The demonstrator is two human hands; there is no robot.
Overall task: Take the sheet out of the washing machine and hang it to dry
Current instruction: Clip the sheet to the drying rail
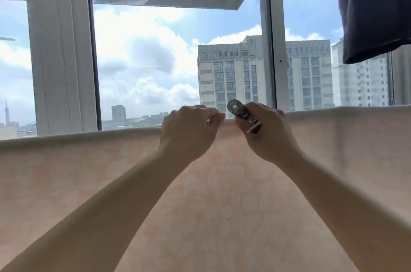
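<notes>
A pale peach sheet (222,193) with a faint floral pattern hangs draped over a line or rail that it hides, and it fills the lower half of the head view. My left hand (189,129) pinches the sheet's top fold near the middle. Just to its right, my right hand (266,131) grips a dark metal clothes clip (243,117), whose round jaw end stands just above the fold. The washing machine is out of view.
Behind the sheet stands a large window with white frames (60,60), looking out on sky and tall buildings. A dark navy cloth (375,9) hangs at the upper right, above the sheet's right part.
</notes>
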